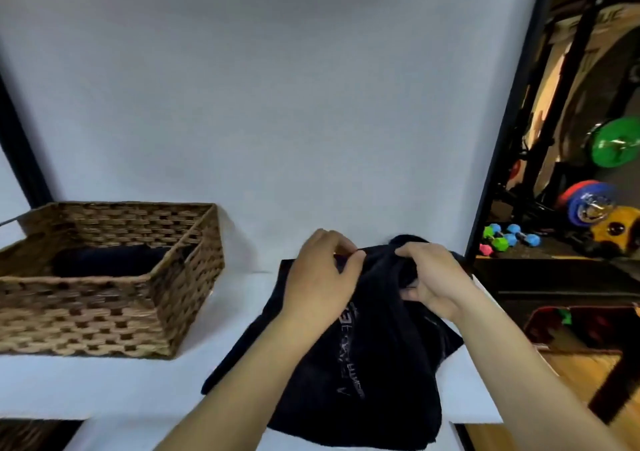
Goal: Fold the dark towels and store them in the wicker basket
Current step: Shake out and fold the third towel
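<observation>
A dark towel (pixel 367 374) with pale lettering lies rumpled on the white table (pixel 104 385), its near end hanging over the front edge. My left hand (pixel 318 281) pinches the towel's far edge between thumb and fingers. Close beside it, my right hand (pixel 433 277) grips a bunched fold of the same towel. The brown wicker basket (pixel 114 312) stands at the left of the table. Inside it lies another dark towel (pixel 107 260), folded.
A white backdrop (pixel 277 104) rises behind the table. The table's right edge is just past my right hand. Beyond it stand a black post (pixel 512 111), coloured weight plates (pixel 613 145), small dumbbells (pixel 509 239) and a dark bin (pixel 581 326) on a wooden floor.
</observation>
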`<state>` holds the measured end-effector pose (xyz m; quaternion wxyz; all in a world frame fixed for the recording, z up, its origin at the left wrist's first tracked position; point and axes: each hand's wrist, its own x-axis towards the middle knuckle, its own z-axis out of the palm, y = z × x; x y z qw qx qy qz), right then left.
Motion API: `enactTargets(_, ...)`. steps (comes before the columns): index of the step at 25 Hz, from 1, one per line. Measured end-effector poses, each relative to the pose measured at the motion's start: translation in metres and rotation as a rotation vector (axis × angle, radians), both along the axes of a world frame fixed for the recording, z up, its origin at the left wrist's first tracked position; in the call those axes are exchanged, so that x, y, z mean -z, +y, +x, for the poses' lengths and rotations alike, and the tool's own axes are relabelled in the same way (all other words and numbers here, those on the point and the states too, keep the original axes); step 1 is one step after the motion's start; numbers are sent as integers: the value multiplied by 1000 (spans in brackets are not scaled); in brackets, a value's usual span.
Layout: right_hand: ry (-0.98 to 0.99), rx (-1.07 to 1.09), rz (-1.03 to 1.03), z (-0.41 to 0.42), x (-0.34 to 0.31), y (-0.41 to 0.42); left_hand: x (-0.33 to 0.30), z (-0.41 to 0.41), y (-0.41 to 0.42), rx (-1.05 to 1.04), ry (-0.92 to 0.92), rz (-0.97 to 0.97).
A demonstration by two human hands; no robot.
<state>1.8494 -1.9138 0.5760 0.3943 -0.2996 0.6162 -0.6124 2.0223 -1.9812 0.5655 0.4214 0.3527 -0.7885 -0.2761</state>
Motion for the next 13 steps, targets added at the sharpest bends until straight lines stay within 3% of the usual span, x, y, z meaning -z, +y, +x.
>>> enactTargets(3, 41, -101, -27, 7, 29, -8, 38, -25, 18, 149, 35, 270)
enactTargets(13, -87, -89, -313, 43, 49, -5, 26, -9, -10, 142, 356, 677)
